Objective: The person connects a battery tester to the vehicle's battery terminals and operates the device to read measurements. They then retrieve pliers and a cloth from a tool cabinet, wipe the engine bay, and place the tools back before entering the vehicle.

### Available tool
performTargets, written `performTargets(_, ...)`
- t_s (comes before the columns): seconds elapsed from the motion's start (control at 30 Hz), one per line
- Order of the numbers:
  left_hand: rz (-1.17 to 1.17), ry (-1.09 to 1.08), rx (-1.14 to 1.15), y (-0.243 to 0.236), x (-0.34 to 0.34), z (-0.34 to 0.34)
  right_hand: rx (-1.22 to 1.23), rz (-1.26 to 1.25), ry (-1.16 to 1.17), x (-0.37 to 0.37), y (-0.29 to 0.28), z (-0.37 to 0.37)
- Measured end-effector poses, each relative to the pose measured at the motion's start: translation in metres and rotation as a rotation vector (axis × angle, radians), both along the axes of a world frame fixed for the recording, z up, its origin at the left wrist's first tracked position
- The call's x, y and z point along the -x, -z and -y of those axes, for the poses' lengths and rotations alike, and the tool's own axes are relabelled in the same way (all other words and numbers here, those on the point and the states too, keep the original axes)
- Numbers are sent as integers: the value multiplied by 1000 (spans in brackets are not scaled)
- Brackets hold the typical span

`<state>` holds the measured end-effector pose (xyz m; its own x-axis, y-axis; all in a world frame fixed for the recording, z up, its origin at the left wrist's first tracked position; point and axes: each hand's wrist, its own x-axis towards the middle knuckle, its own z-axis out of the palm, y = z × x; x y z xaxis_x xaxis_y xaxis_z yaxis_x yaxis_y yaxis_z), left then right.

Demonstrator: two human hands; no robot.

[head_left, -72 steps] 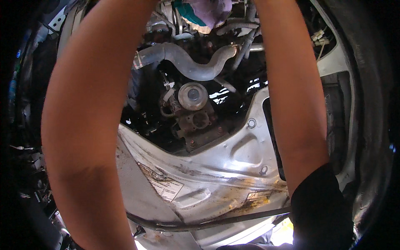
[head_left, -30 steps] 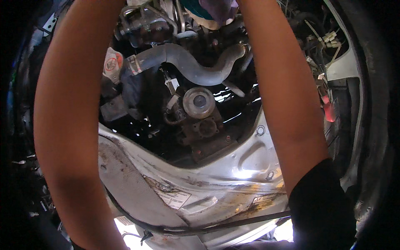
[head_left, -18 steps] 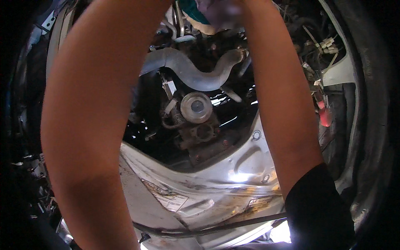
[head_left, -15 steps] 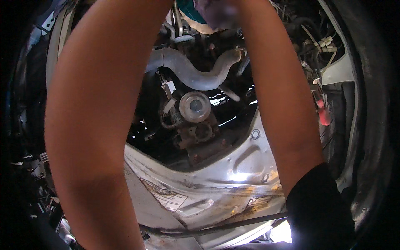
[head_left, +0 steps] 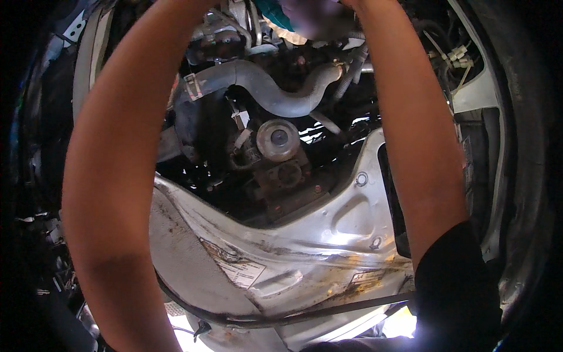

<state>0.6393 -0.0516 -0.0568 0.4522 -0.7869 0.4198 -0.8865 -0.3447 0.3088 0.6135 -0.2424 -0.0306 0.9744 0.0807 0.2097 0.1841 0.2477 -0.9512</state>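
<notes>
Over an engine bay (head_left: 343, 205), worked with hands beyond the top edge, grip impossible to tell; risked snagging purple cloth (head_left: 311, 17), top centre, on nearby pipes (head_left: 257, 28) if tugged.

Cannot see the left hand or the right hand, lost past the top edge. Cannot identify the blurred mauve mass (head_left: 316, 16) or the dark teal piece (head_left: 277, 14) beside it, cut off there too. Cannot follow the bare left arm (head_left: 114, 158) past the top and lower edges, or read the white rectangular label (head_left: 245, 273) on the silver metal panel (head_left: 319, 237): too small.
</notes>
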Motion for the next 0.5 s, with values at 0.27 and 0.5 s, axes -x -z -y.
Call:
performTargets(0.27,233,-340,-191,-12,60,19,-52,1,71,-7,7,31)
performTargets(0.5,192,-505,-157,-30,34,30,-104,124,107,-13,7,11)
